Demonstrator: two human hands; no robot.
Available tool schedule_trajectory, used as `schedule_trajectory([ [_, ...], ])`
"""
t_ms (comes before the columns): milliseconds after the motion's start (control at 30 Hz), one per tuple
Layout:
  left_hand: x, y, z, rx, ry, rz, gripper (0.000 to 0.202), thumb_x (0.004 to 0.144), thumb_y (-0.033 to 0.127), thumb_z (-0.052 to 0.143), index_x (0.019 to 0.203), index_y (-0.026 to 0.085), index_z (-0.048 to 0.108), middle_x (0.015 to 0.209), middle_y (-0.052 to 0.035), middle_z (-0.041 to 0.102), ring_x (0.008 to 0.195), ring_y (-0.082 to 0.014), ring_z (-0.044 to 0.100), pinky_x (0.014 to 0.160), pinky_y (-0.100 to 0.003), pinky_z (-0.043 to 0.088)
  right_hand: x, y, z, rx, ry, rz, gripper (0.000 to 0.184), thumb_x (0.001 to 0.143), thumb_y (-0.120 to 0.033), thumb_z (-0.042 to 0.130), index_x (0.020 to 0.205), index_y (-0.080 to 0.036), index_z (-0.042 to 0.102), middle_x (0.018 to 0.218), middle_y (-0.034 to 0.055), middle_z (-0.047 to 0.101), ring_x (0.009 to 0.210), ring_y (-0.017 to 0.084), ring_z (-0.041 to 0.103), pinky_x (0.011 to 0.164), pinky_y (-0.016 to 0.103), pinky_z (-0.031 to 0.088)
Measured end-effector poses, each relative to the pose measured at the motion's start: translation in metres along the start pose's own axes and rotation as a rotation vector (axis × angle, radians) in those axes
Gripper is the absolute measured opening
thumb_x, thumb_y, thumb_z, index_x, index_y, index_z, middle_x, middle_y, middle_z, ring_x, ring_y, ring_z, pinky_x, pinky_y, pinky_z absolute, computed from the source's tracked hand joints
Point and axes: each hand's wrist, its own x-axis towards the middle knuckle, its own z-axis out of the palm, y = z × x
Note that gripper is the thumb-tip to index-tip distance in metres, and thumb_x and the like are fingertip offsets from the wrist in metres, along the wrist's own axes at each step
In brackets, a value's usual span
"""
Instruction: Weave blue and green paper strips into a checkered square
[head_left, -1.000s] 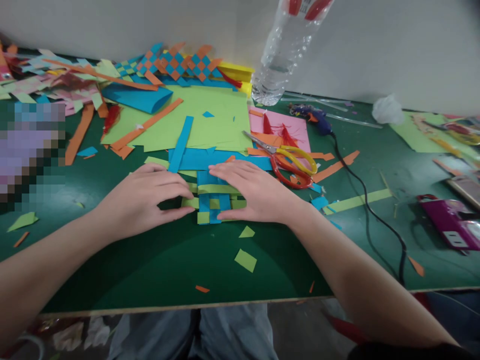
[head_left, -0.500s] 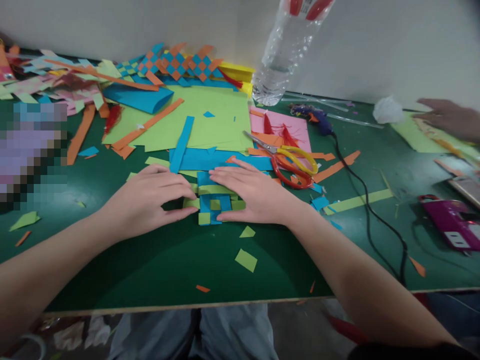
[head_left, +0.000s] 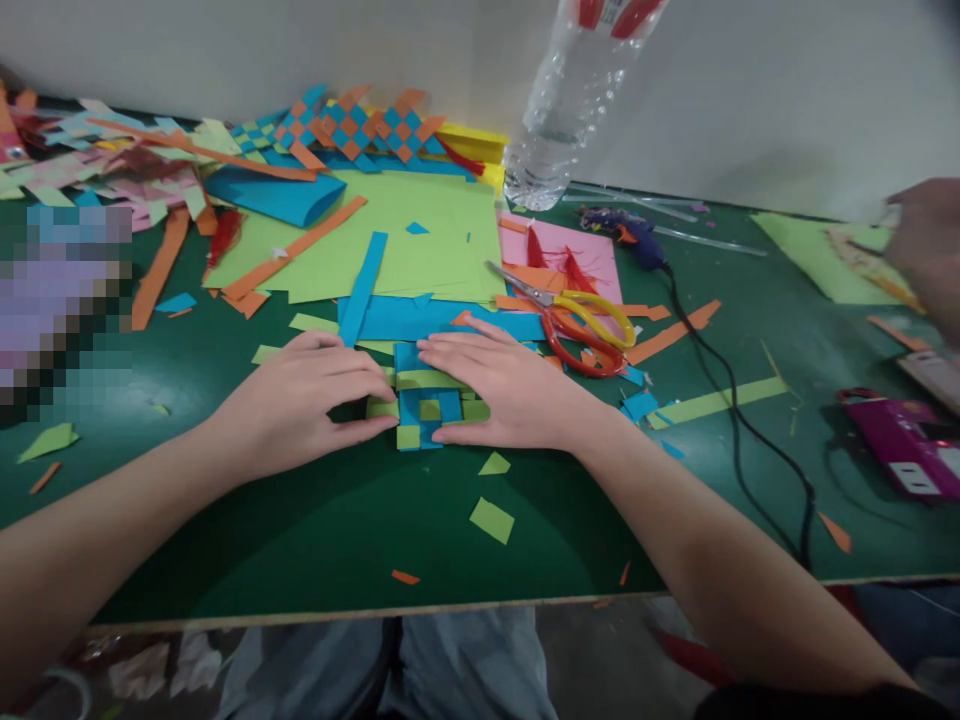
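Both hands (head_left: 300,400) (head_left: 510,390) flat — woven paper mat (head_left: 427,408) between, touching both.

Woven strips (head_left: 429,408) on table (head_left: 337,535), between left hand (head_left: 300,400) and right hand (head_left: 514,390); scissors (head_left: 553,318) behind-right; bottle (head_left: 559,120) farther behind.

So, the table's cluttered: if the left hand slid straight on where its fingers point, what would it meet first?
The left hand would meet the blue-and-green woven paper almost at once, and probably the right hand just behind it.

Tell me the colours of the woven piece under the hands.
Woven piece: blue and light green, head view.
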Motion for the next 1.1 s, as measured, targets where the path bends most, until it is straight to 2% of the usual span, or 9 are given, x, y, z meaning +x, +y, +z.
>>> schedule_trajectory([
  [133, 0.0015, 0.0016, 0.0001, -0.002, -0.014, -0.009, 0.028, 0.107, 0.044, 0.051, 0.093, 0.026, 0.068, 0.090, 0.0012, 0.081, 0.082, -0.0190, 0.074, 0.090, -0.040, 0.046, 0.0002, -0.0001, 0.0002, -0.006, -0.005, 0.002, 0.070, 0.091, -0.057, 0.074, 0.144, -0.012, 0.061, 0.151, 0.0182, 0.061, 0.146, 0.031, 0.055, 0.131, 0.054, 0.029],
  [367, 0.0023, 0.0025, 0.0009, -0.010, -0.032, -0.031, 0.034, 0.108, 0.049, 0.049, 0.092, 0.027, 0.069, 0.091, 0.0005, 0.082, 0.082, -0.0196, 0.074, 0.092, -0.041, 0.046, 0.0001, 0.0003, 0.0010, -0.014, -0.003, -0.008, 0.072, 0.092, -0.057, 0.072, 0.143, -0.007, 0.061, 0.151, 0.0209, 0.061, 0.145, 0.032, 0.055, 0.131, 0.054, 0.030],
  [567, 0.0024, 0.0028, 0.0028, 0.006, -0.016, 0.013, 0.041, 0.110, 0.054, 0.045, 0.093, 0.025, 0.068, 0.092, -0.0001, 0.081, 0.081, -0.0184, 0.074, 0.090, -0.040, 0.044, 0.0006, 0.0006, 0.0008, -0.003, -0.011, -0.008, 0.070, 0.092, -0.057, 0.071, 0.144, -0.012, 0.060, 0.152, 0.0189, 0.061, 0.146, 0.031, 0.055, 0.130, 0.055, 0.030],
  [800, 0.0017, 0.0022, 0.0044, -0.015, -0.021, -0.004, 0.038, 0.109, 0.053, 0.047, 0.095, 0.025, 0.069, 0.094, -0.0012, 0.081, 0.085, -0.0196, 0.075, 0.090, -0.041, 0.045, 0.0007, 0.0002, 0.0016, -0.029, -0.005, -0.013, 0.071, 0.093, -0.059, 0.070, 0.143, -0.010, 0.060, 0.151, 0.0194, 0.061, 0.146, 0.031, 0.055, 0.130, 0.054, 0.031],
  [933, -0.0015, -0.0004, 0.0027, -0.005, -0.035, -0.032, 0.036, 0.107, 0.057, 0.049, 0.100, 0.028, 0.069, 0.097, -0.0016, 0.082, 0.088, -0.0212, 0.075, 0.094, -0.044, 0.048, 0.0003, 0.0005, 0.0014, -0.007, -0.017, -0.009, 0.070, 0.092, -0.057, 0.071, 0.145, -0.011, 0.060, 0.152, 0.0197, 0.060, 0.146, 0.031, 0.054, 0.130, 0.056, 0.030],
  [1100, -0.0038, 0.0028, -0.0032, 0.033, 0.019, -0.049, 0.033, 0.104, 0.057, 0.053, 0.106, 0.028, 0.070, 0.103, 0.0014, 0.081, 0.091, -0.0204, 0.075, 0.092, -0.044, 0.050, 0.0003, 0.0014, 0.0012, -0.028, -0.017, -0.017, 0.071, 0.093, -0.058, 0.070, 0.144, -0.009, 0.060, 0.152, 0.0194, 0.060, 0.146, 0.031, 0.054, 0.130, 0.055, 0.030],
])
